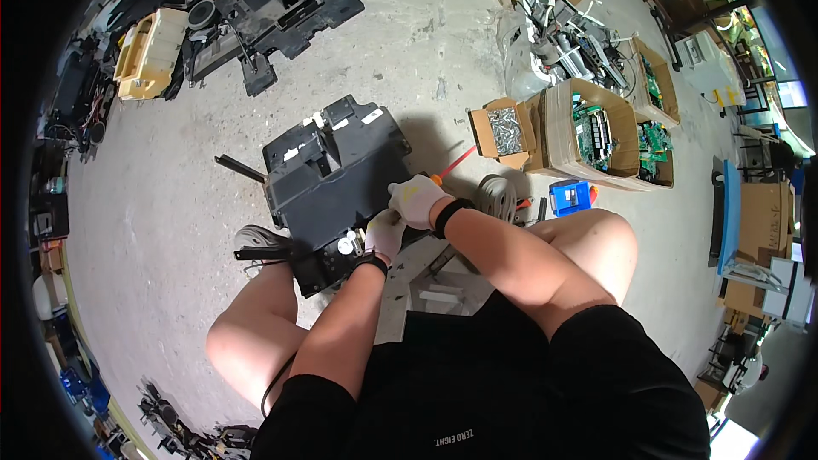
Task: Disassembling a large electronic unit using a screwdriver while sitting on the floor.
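Under both gloved fingers (409,196) sits black housing (328,175).

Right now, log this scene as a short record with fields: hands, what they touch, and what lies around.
setting: concrete floor, person seated low, knees apart
left hand: white glove, on the near edge of the black housing
right hand: white glove, on the housing's right edge, gripping a red-shafted screwdriver
housing: black plastic, between the knees, white stickers on top
right side: small box of screws, carton of green circuit boards, blue box
far left: black plastic parts, yellowish casing
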The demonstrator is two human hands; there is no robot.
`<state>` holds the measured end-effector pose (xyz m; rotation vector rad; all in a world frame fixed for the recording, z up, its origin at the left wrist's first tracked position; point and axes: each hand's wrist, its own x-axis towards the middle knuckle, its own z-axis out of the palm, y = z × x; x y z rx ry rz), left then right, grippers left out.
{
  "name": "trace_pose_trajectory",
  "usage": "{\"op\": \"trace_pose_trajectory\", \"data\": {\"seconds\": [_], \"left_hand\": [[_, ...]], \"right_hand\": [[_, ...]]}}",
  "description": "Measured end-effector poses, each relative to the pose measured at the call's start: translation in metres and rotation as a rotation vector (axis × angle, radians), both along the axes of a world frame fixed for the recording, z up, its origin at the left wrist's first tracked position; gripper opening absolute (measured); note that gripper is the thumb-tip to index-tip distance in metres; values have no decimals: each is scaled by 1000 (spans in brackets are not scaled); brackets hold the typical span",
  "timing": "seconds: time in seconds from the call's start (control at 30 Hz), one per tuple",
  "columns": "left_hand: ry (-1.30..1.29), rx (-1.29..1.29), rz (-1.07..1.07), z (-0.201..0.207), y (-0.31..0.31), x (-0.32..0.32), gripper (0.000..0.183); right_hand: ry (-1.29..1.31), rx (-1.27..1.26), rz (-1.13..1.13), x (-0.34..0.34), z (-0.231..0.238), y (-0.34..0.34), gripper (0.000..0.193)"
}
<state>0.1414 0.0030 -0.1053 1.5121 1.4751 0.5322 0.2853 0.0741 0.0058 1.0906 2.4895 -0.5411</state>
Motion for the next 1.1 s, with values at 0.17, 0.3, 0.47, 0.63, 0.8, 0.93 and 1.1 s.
{"op": "trace_pose_trajectory", "data": {"seconds": [0.17,0.3,0.47,0.63,0.8,0.93,1.1], "left_hand": [[-62,8,11,-5,0,4,25],[8,99,-56,-6,1,1,24],[39,-27,42,-2,5,10,25],[-12,56,137,-6,7,9,26],[-111,113,47,-3,5,8,27],[22,128,51,3,7,10,26],[107,42,82,8,6,11,28]], "right_hand": [[111,-12,-63,9,-13,-2,20],[161,91,-367,1,14,-12,31],[21,-219,-685,-3,17,-8,51],[53,-230,-615,0,-5,-10,42],[-10,36,-293,9,-8,-3,24],[43,-16,-545,14,-1,-4,33],[-1,-233,-789,5,20,0,44]]}}
